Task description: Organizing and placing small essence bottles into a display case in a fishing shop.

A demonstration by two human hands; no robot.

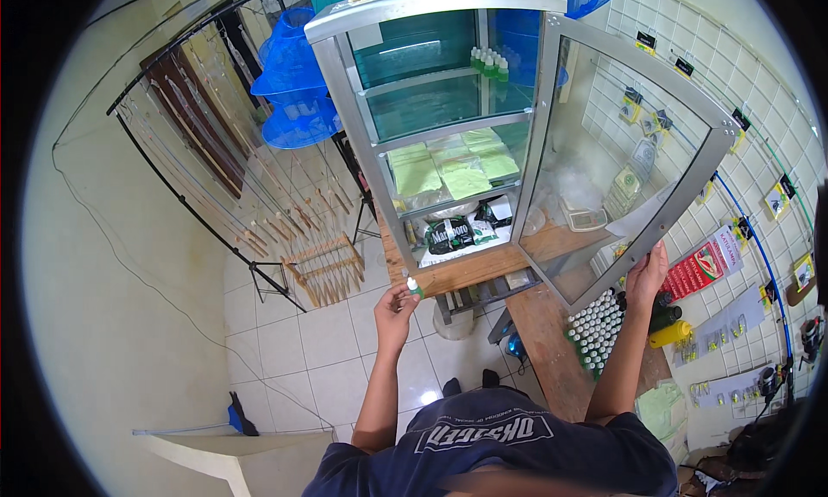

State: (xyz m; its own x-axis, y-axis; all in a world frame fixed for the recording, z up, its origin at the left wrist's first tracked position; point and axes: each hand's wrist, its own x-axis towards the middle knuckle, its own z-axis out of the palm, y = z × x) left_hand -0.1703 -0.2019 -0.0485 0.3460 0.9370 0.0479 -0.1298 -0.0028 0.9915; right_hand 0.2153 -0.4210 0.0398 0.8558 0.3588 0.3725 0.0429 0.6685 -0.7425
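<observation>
My left hand [396,309] is closed round a small bottle [415,287] with a white cap and green contents, just in front of the cabinet's wooden base. With my right hand [648,275] I grip the lower outer edge of a glass door [621,143] in a metal frame, which stands swung out to the right. Behind it is the glass cabinet [360,96]. On its upper shelf stands a group of similar green bottles [490,64]. Pale green packets [453,162] lie on the shelf below, and black and white plastic bags [451,233] fill the bottom.
Many white-capped green bottles [595,331] crowd a wooden bench [543,346] below the door, near a yellow bottle [670,335]. A white wire grid [750,74] with hung packets lines the right wall. Fishing rods lean on a rack [323,271] at left, beside blue nets [297,83].
</observation>
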